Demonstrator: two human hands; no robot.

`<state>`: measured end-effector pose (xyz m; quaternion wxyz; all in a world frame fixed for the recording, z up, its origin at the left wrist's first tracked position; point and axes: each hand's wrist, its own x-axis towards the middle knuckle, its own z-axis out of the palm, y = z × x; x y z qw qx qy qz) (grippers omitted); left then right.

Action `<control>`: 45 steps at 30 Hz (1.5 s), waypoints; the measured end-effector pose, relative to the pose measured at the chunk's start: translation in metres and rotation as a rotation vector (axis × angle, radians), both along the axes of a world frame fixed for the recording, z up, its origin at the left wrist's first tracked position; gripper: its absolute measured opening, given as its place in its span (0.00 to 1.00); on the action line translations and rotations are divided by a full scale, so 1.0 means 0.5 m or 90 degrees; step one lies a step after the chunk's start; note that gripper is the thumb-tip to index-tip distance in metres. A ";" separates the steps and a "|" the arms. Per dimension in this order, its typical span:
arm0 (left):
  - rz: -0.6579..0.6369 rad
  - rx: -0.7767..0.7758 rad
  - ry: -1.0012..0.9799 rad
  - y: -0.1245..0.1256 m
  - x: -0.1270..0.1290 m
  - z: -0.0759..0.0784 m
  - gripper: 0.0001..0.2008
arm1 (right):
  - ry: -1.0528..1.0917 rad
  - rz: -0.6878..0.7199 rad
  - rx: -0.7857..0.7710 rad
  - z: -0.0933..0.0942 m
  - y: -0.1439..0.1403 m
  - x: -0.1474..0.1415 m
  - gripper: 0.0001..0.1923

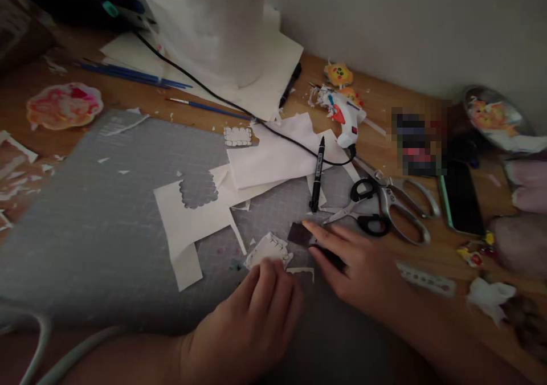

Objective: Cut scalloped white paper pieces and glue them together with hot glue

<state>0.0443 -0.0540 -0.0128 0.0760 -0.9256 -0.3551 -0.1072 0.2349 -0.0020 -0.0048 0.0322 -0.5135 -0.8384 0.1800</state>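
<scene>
My left hand (260,311) is closed, its fingertips pinching the lower edge of a small white paper cutout (270,247) with short black marks along its outline. Just right of it, my right hand (352,259) has index finger and thumb at the end of a small dark flat piece (299,234); another dark shape shows under the palm, too shadowed to name. A sliver of white paper (302,270) lies between the hands. Close above the right hand are black-handled scissors (363,208), a black marker (317,174) and larger metal scissors (404,205).
A grey cutting mat (106,214) bears paper scraps (192,225) and a scalloped cutout (238,136). Behind stand a white glue gun (344,114) with its black cord and a large white cylindrical form (209,26). Paintbrushes (137,76), a phone (461,197) and a metal bowl (513,114) lie around.
</scene>
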 end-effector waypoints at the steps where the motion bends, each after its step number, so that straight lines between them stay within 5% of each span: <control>1: -0.002 -0.002 0.004 0.000 0.000 -0.001 0.14 | -0.002 -0.006 -0.009 0.001 -0.002 0.001 0.21; 45: -0.021 0.017 -0.009 0.008 0.005 -0.008 0.14 | 0.045 0.035 0.006 -0.011 -0.004 0.001 0.21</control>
